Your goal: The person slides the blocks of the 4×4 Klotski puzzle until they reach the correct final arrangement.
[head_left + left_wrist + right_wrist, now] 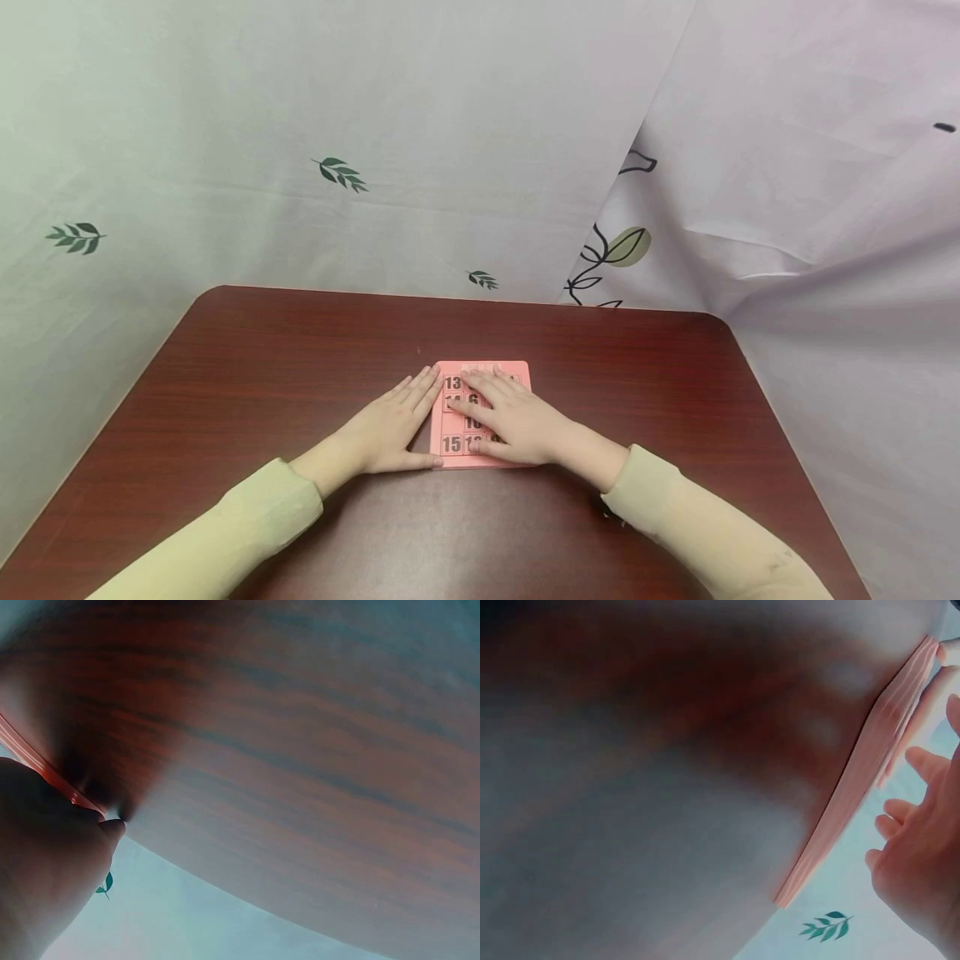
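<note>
A pink number sliding puzzle (pixel 452 429) with black-numbered square tiles lies flat on the dark red wooden table (pixel 300 350). My left hand (pixel 386 427) lies along its left side, fingers straight, with fingertips at the far left corner and the thumb at the near left corner. Over the puzzle's right part spreads my right hand (pixel 525 421), its fingers reaching across the tiles and covering several numbers. In the right wrist view the puzzle's layered side (pixel 855 787) shows, with the fingers slightly bent above it. The left wrist view catches only a strip of its edge (pixel 41 769).
Pale curtains (pixel 450 125) printed with green leaves hang behind the table and along its sides. The table's far edge (pixel 450 297) runs beyond the puzzle, with rounded corners. Light sleeves (pixel 262 508) cover both forearms.
</note>
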The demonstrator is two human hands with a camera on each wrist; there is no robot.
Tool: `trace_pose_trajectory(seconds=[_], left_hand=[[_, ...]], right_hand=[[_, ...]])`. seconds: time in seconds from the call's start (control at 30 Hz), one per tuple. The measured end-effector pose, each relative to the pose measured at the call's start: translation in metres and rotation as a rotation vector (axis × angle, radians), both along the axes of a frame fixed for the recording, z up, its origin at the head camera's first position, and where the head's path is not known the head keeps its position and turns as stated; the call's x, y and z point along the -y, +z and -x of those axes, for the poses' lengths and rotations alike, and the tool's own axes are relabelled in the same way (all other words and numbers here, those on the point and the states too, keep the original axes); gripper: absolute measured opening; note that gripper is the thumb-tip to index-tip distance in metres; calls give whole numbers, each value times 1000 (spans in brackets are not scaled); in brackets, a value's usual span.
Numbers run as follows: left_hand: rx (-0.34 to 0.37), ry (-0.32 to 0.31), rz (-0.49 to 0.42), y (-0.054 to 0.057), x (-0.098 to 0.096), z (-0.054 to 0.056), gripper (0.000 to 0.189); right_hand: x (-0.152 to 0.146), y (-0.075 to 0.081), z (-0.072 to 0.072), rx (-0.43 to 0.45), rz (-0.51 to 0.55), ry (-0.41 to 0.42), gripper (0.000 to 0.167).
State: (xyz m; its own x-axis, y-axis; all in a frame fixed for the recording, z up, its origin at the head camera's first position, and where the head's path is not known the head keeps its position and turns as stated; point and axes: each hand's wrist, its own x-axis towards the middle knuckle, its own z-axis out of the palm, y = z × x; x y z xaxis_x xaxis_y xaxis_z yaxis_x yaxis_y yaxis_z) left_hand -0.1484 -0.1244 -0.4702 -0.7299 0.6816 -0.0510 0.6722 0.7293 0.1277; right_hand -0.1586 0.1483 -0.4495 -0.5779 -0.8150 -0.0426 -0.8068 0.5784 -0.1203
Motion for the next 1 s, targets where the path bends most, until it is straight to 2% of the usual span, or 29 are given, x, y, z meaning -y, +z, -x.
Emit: trace_pose_trajectory(seconds=[0.33,0.5,0.73,1.0], left_hand=[[-2,-5,-2,1,0,1,114],[-2,-10,-11,3,0,1,113],[5,-10,-12,4,0,1,113],[0,-11,-14,1,0,0,114]], right_hand=[[-6,1,-29,-31,-15,101,68],[-8,3,-36,-32,-32,116,68],[-9,-2,-28,-51,-30,113,65],[-4,-4,-10,-42,-48,52,69]])
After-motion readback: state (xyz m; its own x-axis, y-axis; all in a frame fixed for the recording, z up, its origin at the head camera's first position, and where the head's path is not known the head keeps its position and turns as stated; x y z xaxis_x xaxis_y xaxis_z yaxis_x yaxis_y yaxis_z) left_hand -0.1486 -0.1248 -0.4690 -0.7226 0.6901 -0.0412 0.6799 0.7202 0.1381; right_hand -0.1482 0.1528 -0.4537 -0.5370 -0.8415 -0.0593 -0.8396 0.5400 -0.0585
